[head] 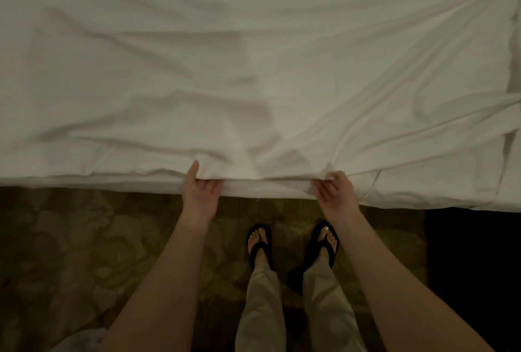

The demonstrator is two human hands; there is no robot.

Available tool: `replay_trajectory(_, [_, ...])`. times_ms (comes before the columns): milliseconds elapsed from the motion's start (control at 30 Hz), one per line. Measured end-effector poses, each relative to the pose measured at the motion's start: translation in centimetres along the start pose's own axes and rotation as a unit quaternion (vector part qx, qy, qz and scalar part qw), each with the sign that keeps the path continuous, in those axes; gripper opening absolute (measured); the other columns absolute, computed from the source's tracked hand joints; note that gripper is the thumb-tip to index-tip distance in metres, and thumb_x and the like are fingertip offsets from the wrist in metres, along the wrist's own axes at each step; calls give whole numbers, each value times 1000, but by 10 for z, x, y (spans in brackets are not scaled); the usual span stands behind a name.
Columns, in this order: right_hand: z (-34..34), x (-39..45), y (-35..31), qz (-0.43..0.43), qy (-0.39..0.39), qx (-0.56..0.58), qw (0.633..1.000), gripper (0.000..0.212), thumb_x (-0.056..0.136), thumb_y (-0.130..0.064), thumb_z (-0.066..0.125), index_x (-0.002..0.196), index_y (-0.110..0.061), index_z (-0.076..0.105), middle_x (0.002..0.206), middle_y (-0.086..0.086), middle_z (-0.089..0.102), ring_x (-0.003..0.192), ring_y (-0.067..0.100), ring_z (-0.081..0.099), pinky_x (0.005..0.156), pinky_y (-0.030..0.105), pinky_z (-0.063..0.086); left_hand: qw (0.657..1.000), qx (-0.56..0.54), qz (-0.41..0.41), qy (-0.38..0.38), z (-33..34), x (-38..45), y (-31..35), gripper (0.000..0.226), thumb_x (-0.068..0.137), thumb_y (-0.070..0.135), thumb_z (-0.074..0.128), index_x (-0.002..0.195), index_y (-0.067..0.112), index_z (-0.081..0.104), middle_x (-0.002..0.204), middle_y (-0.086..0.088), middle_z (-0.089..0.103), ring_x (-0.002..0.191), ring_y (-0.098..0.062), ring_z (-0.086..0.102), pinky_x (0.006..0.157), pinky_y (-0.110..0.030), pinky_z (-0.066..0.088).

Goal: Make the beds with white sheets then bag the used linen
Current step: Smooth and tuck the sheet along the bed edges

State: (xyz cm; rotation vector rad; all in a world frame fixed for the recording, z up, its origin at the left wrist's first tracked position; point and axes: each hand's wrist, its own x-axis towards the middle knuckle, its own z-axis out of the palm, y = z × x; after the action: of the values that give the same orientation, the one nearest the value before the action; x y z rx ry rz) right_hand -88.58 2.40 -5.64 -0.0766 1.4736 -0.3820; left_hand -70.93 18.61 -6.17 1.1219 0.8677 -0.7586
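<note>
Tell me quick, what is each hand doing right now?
Left hand: grips the near edge of the white sheet, thumb on top.
Right hand: pinches the same edge, fingers curled round it.

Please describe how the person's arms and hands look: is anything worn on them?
Both forearms are bare up to the frame edge, with no sleeves in view. The left hand and right hand wear no gloves. I see no watch, bracelet or ring, though the dim light could hide a small one.
</note>
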Motion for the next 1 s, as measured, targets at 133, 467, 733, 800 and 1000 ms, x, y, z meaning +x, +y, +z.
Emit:
replay_trajectory(133, [40,-6,-15,-10,-73,18,997,46,81,-18,75,122,-8,57,117,12,63,104,28,64,86,39,56,1000,-11,13,2,26,14,18,38,88,25,69,123,13,62,111,-6,70,98,-22,67,76,-35,58])
replay_trajectory(467, [38,-6,44,9,-16,5,1000,22,86,-15,69,105,-6,60,120,14,63,95,23,64,74,29,54,999,0,18,50,-10,12,40,6,95,8,54,100,8,58,109,-9,63,86,-21,62,92,-36,53])
replay_trajectory(733, [136,-35,101,-17,35,-2,999,38,77,-7,76,107,-6,53,97,7,61,83,22,62,75,35,57,995,-21,56,85,-25,39,110,33,91,7,52,123,5,54,114,-12,62,88,-24,64,58,-32,59])
replay_trajectory(800, [117,-34,120,-9,64,-10,998,25,81,-3,69,103,-4,57,105,11,64,87,22,63,75,30,56,991,-11,51,123,-48,37,107,27,89,0,51,116,2,54,105,-12,64,88,-23,64,63,-29,57])
replay_trajectory(1000, [125,-43,145,37,-73,38,996,37,85,-18,71,118,-7,60,119,13,65,107,27,63,98,38,50,998,-50,32,-9,-48,45,132,35,97,29,55,126,10,56,118,-8,66,100,-25,65,82,-37,56])
